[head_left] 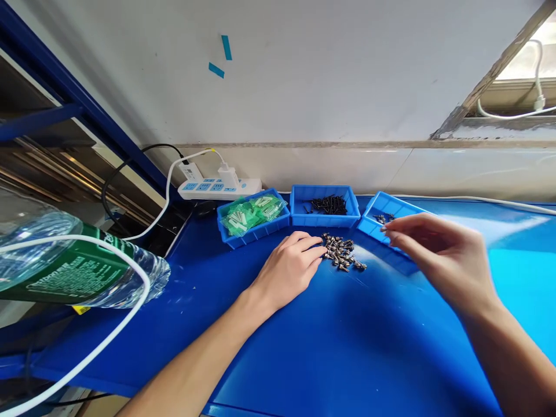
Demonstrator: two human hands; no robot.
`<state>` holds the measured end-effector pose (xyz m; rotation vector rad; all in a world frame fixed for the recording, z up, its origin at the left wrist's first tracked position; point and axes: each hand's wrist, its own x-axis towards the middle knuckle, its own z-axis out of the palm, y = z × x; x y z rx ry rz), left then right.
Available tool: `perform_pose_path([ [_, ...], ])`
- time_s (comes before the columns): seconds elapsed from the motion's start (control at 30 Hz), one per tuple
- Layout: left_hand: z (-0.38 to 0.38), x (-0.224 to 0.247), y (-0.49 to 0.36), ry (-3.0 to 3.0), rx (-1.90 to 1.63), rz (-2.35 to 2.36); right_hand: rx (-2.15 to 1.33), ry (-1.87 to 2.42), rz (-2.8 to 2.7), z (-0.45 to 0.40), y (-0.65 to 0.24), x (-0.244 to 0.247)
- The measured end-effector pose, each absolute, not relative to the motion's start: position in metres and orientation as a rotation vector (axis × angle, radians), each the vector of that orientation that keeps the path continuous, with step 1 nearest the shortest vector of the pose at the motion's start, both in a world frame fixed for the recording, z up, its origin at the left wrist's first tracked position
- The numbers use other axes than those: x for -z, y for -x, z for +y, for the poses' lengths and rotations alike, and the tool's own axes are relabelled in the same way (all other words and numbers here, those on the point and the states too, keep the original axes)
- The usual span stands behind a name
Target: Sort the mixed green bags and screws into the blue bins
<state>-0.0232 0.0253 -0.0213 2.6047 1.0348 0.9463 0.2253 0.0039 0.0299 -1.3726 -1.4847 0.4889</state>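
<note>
A loose pile of small metal screws [341, 252], apparently fitted with washers, lies on the blue table. My left hand [289, 266] rests at the left edge of this pile, palm down, its fingers slightly apart and the fingertips touching the nearest screws. Over the front of the right blue bin [402, 204], my right hand [447, 260] pinches a small shiny screw [384, 229] between thumb and forefinger; most of it is hidden by the fingertips. A few screws [383, 219] show inside that bin, which stands at an angle.
The middle blue bin [324, 220] contains black screws [330, 204]. Green-and-clear packets [254, 214] fill the left bin [256, 234]. Behind stands a power strip [208, 188] with plugs. A large water bottle [78, 266] and a white cable [130, 315] occupy the left side.
</note>
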Motion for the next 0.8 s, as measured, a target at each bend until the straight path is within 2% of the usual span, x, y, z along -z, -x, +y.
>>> perform_pose_path([
  [0.13, 0.025, 0.023, 0.024, -2.6, -0.967, 1.061, -0.046, 1.695, -1.374, 0.006, -0.236, -0.04],
  [0.2, 0.025, 0.022, 0.025, -2.574, -0.954, 1.076, 0.038, 1.737, -1.346, 0.008, -0.236, -0.041],
  [0.4, 0.026, 0.022, 0.024, -2.537, -0.941, 1.086, -0.121, 1.595, -1.451, 0.009, -0.226, -0.033],
  [0.5, 0.026, 0.021, 0.022, -2.49, -1.051, 1.077, -0.119, 1.476, -1.557, 0.008, -0.222, -0.025],
  [0.63, 0.031, 0.007, 0.015, -2.277, -1.2, 1.073, -0.114, 1.357, -1.674, 0.006, -0.218, -0.019],
  [0.8, 0.044, -0.005, 0.003, -1.998, -1.198, 0.99, -0.158, 1.262, -1.732, 0.002, -0.214, -0.02],
])
